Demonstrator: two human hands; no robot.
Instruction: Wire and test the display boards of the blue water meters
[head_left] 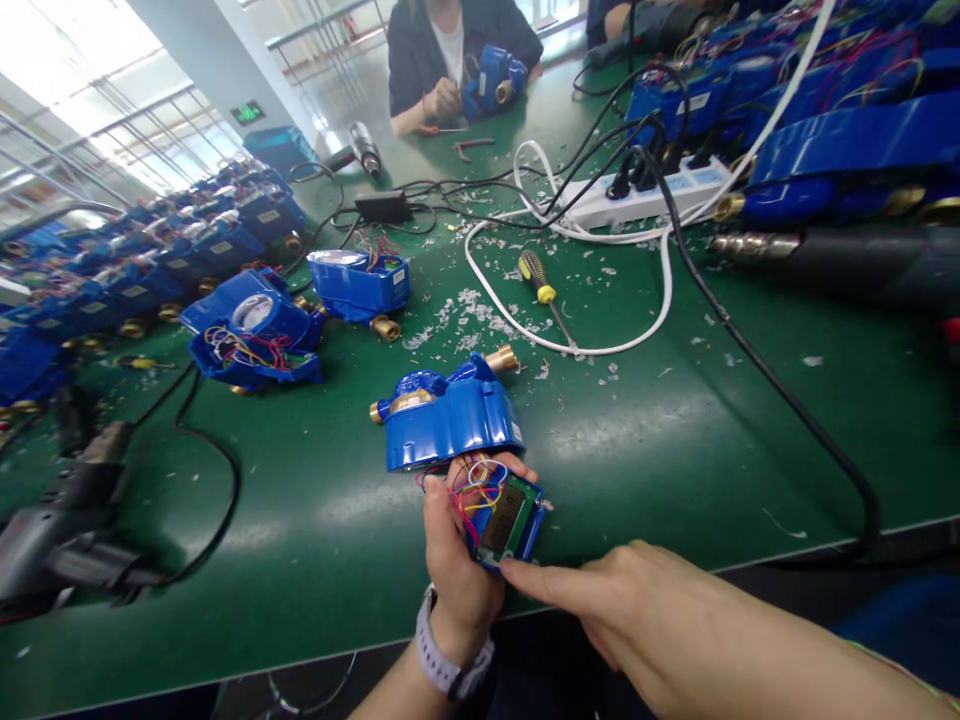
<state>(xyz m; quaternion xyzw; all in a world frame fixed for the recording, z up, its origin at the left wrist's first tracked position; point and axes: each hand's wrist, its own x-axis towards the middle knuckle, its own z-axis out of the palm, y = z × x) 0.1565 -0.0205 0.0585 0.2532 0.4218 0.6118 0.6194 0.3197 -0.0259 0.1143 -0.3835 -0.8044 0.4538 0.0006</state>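
Observation:
My left hand (456, 565), with a pale watch strap on its wrist, is closed around an LCD circuit board (508, 520) in a small blue housing. Colored wires (474, 492) run from the board toward a blue water meter (454, 425) with brass ends, which lies on its side just beyond my fingers. The outstretched index finger of my right hand (637, 610) touches the board's lower edge. That hand's other fingers are curled under and partly hidden, and it grips nothing that I can see.
Opened meters (255, 330) stand left, before rows of others (150, 265). A screwdriver (536, 278) lies mid-table among white scraps, inside a white cable loop. Heat guns flank me at left (71, 540) and right (862, 262). Behind the power strip (645, 195) are more meters. Opposite, a person handles a meter (491, 85).

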